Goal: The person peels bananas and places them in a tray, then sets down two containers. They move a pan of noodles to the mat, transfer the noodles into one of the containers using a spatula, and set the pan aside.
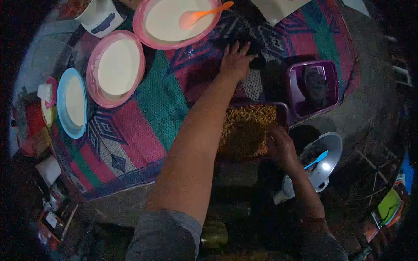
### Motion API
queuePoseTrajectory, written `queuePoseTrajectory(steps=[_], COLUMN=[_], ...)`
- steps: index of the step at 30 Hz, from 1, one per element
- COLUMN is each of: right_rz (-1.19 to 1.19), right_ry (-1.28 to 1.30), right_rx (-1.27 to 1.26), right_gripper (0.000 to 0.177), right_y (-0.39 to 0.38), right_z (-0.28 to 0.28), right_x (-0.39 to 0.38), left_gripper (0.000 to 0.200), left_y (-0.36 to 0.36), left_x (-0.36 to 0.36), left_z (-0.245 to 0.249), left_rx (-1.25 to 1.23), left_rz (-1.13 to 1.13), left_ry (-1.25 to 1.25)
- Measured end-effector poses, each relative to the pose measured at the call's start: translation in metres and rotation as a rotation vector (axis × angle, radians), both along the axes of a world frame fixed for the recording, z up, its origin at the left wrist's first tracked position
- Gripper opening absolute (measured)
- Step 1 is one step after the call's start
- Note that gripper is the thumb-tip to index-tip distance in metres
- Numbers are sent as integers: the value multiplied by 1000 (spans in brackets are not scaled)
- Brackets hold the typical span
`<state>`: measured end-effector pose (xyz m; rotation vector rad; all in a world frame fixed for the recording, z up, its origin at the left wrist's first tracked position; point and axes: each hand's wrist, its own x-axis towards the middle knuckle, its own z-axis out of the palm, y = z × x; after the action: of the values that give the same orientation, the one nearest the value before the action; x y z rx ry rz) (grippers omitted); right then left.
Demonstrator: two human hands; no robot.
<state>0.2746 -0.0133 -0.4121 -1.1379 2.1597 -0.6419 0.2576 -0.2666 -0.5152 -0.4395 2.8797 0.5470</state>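
Observation:
My left hand [236, 61] reaches forward over the patterned mat [163, 104], its fingers spread and nothing visible in them. Close to the body, a dark rectangular tub [283, 114] holds many small yellow-brown pieces [248, 128]. At the right side of this tub is my right hand [281, 145], with its fingers bent down at the edge of the pieces. The fingertips are dim, and whether they hold anything is hidden. My left forearm passes over the tub's left side.
Pink basins [139, 26] [92, 74] and a blue basin [61, 102] with pale contents stand left and ahead; an orange spoon [198, 16] lies in one. A purple tub [337, 87] is at right. Below it, a tilted grey bowl [334, 148] holds a blue spoon [317, 160].

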Motion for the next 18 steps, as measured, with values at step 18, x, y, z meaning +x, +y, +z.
queuePoseTrajectory(steps=[18], right_rz=[-545], right_ry=[-5], right_rx=[-3], right_gripper=[48], right_y=[54], right_z=[-50], right_x=[13], left_gripper=[44], left_y=[-2], left_x=[247], left_z=[71], left_rx=[630], left_rz=[778], left_ry=[-467])
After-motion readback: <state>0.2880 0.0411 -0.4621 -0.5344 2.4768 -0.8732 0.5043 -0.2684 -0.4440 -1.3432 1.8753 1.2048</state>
